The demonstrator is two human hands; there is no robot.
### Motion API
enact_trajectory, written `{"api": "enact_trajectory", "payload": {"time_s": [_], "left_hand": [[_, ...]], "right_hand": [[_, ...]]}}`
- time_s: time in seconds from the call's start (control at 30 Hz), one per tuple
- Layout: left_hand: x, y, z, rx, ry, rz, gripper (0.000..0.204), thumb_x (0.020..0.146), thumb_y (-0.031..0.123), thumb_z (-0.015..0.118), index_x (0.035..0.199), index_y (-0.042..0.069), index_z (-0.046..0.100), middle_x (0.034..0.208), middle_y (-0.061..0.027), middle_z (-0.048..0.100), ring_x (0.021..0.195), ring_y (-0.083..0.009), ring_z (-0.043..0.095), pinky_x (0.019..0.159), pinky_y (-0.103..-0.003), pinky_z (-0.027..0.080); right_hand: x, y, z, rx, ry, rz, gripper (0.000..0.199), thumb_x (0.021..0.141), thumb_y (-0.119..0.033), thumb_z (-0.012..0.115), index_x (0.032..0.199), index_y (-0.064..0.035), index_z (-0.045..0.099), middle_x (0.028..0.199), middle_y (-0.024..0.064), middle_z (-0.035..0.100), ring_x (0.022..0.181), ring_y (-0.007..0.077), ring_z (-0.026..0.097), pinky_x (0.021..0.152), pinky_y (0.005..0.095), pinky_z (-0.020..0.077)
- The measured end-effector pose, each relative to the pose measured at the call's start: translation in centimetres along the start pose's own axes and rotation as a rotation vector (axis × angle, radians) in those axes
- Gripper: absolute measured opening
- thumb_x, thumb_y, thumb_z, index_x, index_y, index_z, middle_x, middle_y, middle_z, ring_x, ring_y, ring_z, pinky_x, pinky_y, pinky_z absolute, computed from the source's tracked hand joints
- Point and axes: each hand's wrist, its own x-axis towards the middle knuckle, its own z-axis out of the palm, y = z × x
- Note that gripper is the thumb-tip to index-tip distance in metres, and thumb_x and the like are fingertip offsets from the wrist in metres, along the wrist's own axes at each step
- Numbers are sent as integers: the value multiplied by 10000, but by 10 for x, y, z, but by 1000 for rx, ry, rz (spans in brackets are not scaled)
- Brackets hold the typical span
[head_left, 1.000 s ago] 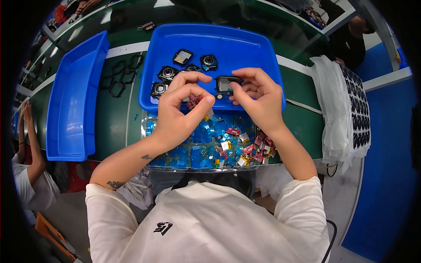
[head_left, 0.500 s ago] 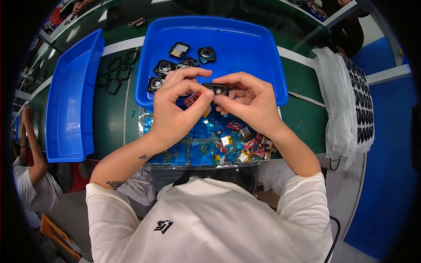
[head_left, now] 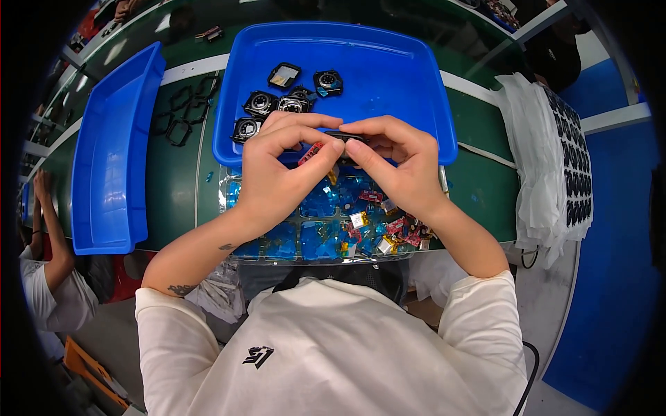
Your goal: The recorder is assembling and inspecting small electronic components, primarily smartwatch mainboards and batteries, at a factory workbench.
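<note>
Black case point(head_left: 351, 136), not yet set down, pinched between your nearly closed right hand point(head_left: 404, 163) and left hand point(head_left: 272, 169), also holding a red board point(head_left: 310, 153); other cases point(head_left: 294, 105) beyond both hands

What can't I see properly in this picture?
All in the head view:
Black case: mostly hidden by the left hand and right hand.
Red board: partly covered by the left hand.
Person at left: cut off by the dark rim.
Black pieces at right: details too small.
</note>
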Motion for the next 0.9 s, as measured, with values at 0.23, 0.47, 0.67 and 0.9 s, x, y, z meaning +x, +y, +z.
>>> {"api": "enact_trajectory", "payload": {"time_s": [0.23, 0.47, 0.67, 0.9], "left_hand": [[-3, 2, 1, -116, -30, -16, 114, 756, 121, 729, 844, 48, 723, 1044, -92, 681, 910, -159, 597, 738, -273, 479], [-4, 4, 4, -209, -10, -66, 82, 755, 82, 720, 770, 14, 677, 938, -80, 677, 805, -121, 597, 678, -237, 456], [-4, 7, 2, -165, -59, -25, 95, 775, 79, 702, 769, 5, 643, 757, -42, 599, 714, -110, 541, 637, -240, 424], [-3, 6, 1, -149, -165, -10, 116, 803, 89, 673, 744, -6, 642, 682, -44, 588, 666, -129, 506, 626, -261, 404]], "right_hand": [[-1, 4, -1, 147, 29, 63, 154, 841, -46, 648, 985, 1, 671, 955, 91, 677, 841, 137, 657, 729, 249, 530], [4, 1, -7, 257, 142, 154, 170, 828, -11, 651, 991, 37, 635, 896, 93, 652, 774, 103, 630, 676, 210, 521], [5, 0, -6, 281, 66, 146, 153, 849, -6, 620, 992, 41, 591, 878, 80, 643, 749, 86, 598, 660, 213, 485], [0, 6, -2, 120, 125, 138, 149, 801, 45, 626, 941, 19, 583, 916, 74, 626, 822, 103, 606, 701, 229, 499]]}}
